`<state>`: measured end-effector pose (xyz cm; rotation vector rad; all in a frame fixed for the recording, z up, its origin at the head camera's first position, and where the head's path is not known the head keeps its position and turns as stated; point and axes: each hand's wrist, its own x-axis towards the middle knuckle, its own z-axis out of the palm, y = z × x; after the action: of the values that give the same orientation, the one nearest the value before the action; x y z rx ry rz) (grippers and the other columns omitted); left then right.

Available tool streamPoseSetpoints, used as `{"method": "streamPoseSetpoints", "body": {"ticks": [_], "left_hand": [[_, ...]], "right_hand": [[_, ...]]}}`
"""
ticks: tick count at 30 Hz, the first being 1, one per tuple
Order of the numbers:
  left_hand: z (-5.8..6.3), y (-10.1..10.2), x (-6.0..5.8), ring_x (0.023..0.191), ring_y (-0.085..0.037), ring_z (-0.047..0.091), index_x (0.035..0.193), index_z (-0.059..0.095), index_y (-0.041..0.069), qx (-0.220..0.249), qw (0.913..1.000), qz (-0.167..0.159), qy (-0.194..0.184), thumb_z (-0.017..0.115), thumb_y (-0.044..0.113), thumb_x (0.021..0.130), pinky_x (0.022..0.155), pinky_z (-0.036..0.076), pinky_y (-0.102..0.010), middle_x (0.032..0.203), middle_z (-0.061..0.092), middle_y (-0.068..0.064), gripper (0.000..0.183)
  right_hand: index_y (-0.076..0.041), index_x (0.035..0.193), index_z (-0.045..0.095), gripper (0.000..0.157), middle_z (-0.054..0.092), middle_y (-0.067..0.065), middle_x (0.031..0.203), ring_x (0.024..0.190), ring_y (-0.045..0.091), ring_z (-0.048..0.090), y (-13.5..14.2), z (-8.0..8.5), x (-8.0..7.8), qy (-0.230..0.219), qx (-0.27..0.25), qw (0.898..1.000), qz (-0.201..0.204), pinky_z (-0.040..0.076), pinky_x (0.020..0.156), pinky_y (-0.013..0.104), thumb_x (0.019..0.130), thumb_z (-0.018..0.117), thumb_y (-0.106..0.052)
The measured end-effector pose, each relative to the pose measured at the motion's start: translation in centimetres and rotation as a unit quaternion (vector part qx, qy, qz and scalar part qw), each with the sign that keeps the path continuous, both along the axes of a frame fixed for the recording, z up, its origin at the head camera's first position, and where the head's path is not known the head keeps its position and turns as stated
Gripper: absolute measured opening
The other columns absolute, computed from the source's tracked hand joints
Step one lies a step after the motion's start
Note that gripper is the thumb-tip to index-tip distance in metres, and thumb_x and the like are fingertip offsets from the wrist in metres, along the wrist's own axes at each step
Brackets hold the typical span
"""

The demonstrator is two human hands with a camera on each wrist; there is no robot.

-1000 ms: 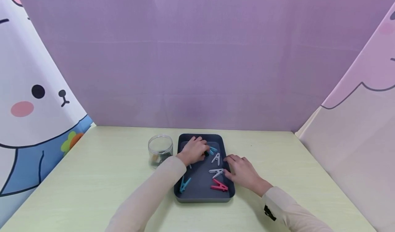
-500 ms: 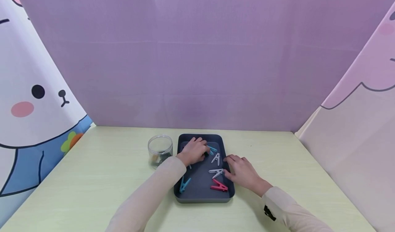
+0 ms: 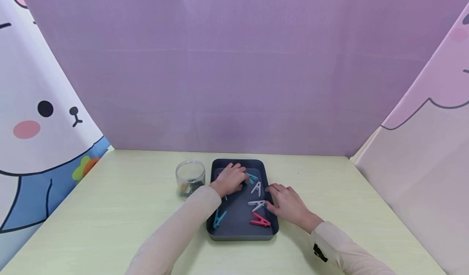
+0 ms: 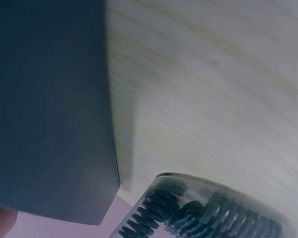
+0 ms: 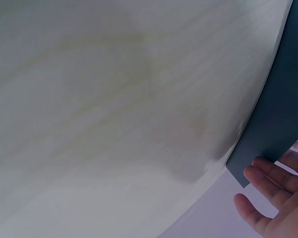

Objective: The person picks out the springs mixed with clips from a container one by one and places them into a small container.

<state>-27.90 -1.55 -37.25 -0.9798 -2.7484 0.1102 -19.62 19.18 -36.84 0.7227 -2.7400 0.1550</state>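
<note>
My left hand reaches into the dark grey tray, with fingers bent down at a small black piece mostly hidden under them. Just past those fingertips lies a turquoise clip. On the tray's right rim rests my right hand, with thumb and index fingertip over the edge beside a white clip. Its other fingers lie loosely against the outer wall in the right wrist view. Another white clip, a red clip and a second turquoise clip lie in the tray.
A clear jar stands just left of the tray, close to my left forearm. In the left wrist view dark coiled pieces show inside it. The pale table ends at a purple backdrop, with printed cloth panels on both sides.
The fingers of my left hand have shifted slightly, and less of the black piece shows beneath them. My right hand, the tray and the jar keep their places.
</note>
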Motion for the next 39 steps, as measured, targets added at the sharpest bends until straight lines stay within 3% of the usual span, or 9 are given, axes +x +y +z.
{"method": "streamPoseSetpoints", "body": {"ticks": [20,39], "left_hand": [[0.1,0.1,0.0,0.095,-0.014,0.05,0.096,0.067,0.028,0.013,0.9986,-0.035,-0.038,0.066,0.03,0.083,0.086,0.039,-0.035,0.102,0.061,0.009,0.014],[0.3,0.3,0.0,0.091,-0.011,0.049,0.095,0.065,0.029,0.02,0.9966,-0.068,-0.042,0.063,0.033,0.084,0.081,0.037,-0.03,0.096,0.062,0.013,0.011]], "right_hand": [[-0.009,0.108,0.061,0.037,0.061,0.004,0.11,0.099,0.02,0.059,0.6,-0.2,-0.3,0.003,0.009,1.0,-0.001,0.046,0.082,0.042,0.081,0.063,-0.033],[-0.008,0.108,0.062,0.037,0.061,0.005,0.11,0.101,0.021,0.059,1.1,-0.2,-0.6,0.004,0.009,1.0,0.004,0.046,0.081,0.043,0.08,0.064,-0.032]]}}
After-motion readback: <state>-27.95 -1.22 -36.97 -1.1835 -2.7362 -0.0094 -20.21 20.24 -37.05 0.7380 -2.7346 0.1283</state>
